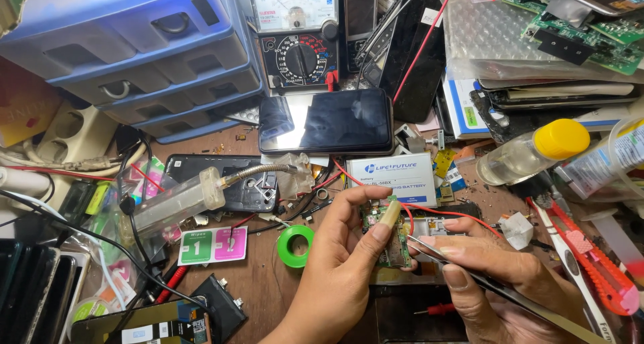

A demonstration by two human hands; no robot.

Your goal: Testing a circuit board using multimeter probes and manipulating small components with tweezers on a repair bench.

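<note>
- Cluttered wooden bench (pixel 261 287), near edge.
- My left hand (pixel 339 270) pinches a small green circuit board (pixel 389 240), thumb arched over it.
- My right hand (pixel 496 277) grips thin metal tweezers (pixel 510 293), tips at the board.

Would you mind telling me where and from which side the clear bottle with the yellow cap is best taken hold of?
Probably by its clear body, just below the yellow cap. The bottle lies on its side, cap pointing up-right, so a grip from above across the round body seems best. The left end sits among phone parts and the red box cutter lies below, leaving the top side free.
</note>
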